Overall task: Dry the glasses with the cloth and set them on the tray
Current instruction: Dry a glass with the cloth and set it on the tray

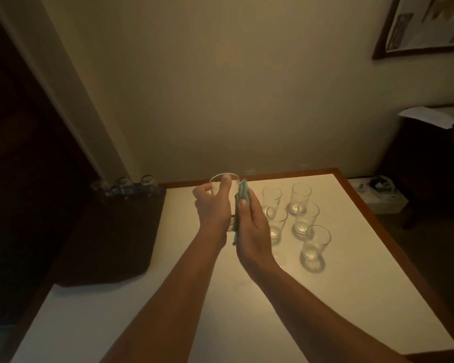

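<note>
Both hands up over the white counter (184, 305). Left hand (212, 205) grips a clear glass (224, 182), empty, fingers curled round its side. Right hand (252, 224) presses a green cloth (241, 203) flat vs. the glass wall, fingers straight. Right of them, 5 empty glasses (299, 221) upright on the counter. Far left, dark tray (110, 237) w/ 3 glasses (127, 186) at its back edge; contents can't tell.

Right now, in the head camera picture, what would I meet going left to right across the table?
Dark tray with glasses at its far end → left hand gripping a glass → green cloth pressed by the right hand → cluster of upright glasses → table's wooden right edge.
</note>
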`<state>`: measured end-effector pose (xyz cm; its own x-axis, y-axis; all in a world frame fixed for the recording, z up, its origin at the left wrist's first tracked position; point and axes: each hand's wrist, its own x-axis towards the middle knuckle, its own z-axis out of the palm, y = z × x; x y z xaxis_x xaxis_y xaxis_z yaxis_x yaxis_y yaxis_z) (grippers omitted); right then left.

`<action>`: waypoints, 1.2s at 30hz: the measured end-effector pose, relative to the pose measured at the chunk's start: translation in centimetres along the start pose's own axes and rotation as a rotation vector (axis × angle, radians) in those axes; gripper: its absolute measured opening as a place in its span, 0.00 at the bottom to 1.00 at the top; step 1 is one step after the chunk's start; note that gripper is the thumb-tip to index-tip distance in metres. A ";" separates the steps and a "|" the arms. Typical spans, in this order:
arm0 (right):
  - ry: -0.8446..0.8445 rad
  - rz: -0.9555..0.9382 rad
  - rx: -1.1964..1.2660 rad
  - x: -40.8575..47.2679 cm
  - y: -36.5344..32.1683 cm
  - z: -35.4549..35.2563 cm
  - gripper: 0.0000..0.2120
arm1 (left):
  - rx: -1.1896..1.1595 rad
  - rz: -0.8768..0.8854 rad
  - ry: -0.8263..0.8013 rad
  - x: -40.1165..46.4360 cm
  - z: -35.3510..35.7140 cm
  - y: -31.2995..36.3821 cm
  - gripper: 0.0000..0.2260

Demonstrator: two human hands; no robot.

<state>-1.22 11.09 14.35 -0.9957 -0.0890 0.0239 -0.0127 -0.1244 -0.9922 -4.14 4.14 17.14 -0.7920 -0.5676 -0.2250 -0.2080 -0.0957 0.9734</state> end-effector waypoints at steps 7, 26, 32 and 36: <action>0.126 0.091 0.040 2.9 -1.1 0.3 0.22 | 0.075 -0.053 -0.181 -0.9 -0.4 -0.2 0.31; 0.124 -0.020 -0.085 1.9 -1.1 2.2 0.22 | -0.035 -0.066 -0.119 0.0 -1.7 0.5 0.21; 0.072 -0.033 -0.075 -0.1 -1.5 2.4 0.22 | -0.078 0.080 0.016 0.9 -1.1 1.0 0.23; 0.096 -0.075 -0.045 1.9 -1.3 1.6 0.22 | -0.073 0.020 -0.094 0.0 -1.5 0.8 0.22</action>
<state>-2.94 9.51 15.86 -0.9960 0.0141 0.0881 -0.0889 -0.0822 -0.9926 -3.43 2.86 18.02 -0.8466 -0.4914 -0.2047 -0.1515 -0.1462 0.9776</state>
